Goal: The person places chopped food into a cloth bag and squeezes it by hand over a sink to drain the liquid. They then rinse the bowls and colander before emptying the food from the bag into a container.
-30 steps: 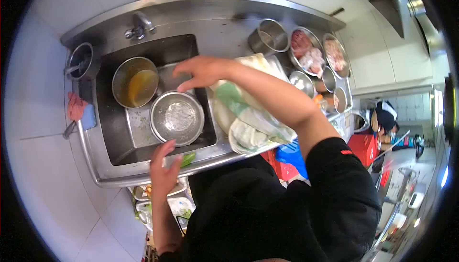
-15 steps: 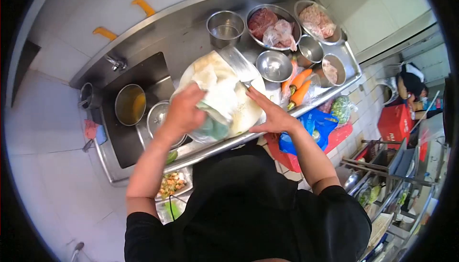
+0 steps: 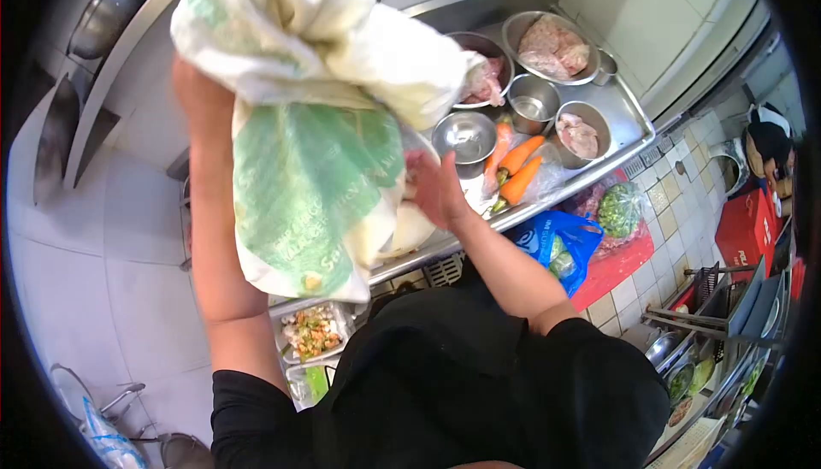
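A large white cloth with green print and lettering (image 3: pixel 321 187) hangs bunched up close to the camera. My left hand (image 3: pixel 201 88) grips it at the upper left, its fingers mostly hidden behind the folds. My right hand (image 3: pixel 440 191) is beside the cloth's right edge with its fingers apart, over the round white cutting board (image 3: pixel 412 231). Most of that board is covered by the cloth in this view. A small steel bowl (image 3: pixel 464 137) and several carrots (image 3: pixel 519 170) lie just right of my right hand.
Steel bowls of raw meat (image 3: pixel 560 46) stand at the back of the steel counter, with an empty steel pot (image 3: pixel 534 103) and a smaller pot of meat (image 3: pixel 579 131). Below the edge are a blue bag (image 3: pixel 569 242) and a tray of chopped food (image 3: pixel 312 332).
My left hand has lifted the cloth off the board, up and to the left towards the camera. My right hand has come off the board's right side and moved slightly left.
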Tool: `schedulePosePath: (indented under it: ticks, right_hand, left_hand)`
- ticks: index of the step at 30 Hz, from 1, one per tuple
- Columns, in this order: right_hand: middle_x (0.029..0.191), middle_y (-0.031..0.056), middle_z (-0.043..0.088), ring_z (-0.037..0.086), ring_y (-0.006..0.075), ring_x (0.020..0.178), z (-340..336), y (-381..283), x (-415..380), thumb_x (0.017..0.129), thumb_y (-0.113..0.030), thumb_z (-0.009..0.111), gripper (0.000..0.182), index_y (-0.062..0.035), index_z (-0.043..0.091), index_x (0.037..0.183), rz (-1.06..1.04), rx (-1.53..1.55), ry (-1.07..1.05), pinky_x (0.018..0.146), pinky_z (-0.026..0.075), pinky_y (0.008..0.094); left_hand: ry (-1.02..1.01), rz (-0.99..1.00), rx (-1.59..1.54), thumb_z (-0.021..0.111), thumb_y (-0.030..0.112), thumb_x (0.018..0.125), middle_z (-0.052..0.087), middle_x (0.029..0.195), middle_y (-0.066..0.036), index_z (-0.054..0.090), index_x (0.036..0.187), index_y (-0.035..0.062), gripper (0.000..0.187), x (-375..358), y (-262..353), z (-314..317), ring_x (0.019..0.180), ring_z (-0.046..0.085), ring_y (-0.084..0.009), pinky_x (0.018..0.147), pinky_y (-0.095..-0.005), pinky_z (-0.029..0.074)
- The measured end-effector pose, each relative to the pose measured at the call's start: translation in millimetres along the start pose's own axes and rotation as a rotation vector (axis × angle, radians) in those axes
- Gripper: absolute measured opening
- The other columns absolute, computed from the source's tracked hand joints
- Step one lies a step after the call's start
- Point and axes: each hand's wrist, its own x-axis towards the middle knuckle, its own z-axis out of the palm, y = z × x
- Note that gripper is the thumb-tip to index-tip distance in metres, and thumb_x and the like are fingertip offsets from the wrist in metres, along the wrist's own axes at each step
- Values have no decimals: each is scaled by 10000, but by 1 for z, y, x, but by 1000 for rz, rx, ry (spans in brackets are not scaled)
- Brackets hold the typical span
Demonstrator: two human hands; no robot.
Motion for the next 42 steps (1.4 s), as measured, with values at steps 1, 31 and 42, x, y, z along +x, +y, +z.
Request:
schedulePosePath:
  ticks: [1, 31, 42]
  right_hand:
    - [1598, 107, 328, 328, 304, 1454, 32, -11, -17, 755, -948, 338, 1139, -173, 233, 1583, 95, 109, 69, 1188, 251, 489]
    - [1312, 189, 621, 616, 364, 1180, 86, -261, -67, 1002, -429, 473, 533, -14, 560, 1325, -698, -183, 452, 1025, 495, 518]
    - [1157, 151, 677, 672, 315, 1042, 44, -250, -14, 994, -363, 539, 414, -14, 591, 1211, -631, -185, 546, 944, 553, 464]
  left_hand:
    - [-77, -14, 47, 733, 168, 838, 686, 1095, -156, 655, 1155, 26, 356, 4, 0, 6, 1025, 654, -361, 854, -395, 529]
    - [-559, -1279, -1311, 554, 56, 760, 668, 848, -196, 660, 895, -101, 233, -52, 130, 232, 738, 669, -286, 651, -404, 536]
    - [-883, -1227, -977, 558, 194, 842, 698, 1007, -194, 669, 1030, -83, 353, -141, 115, 291, 875, 683, -273, 749, -426, 520]
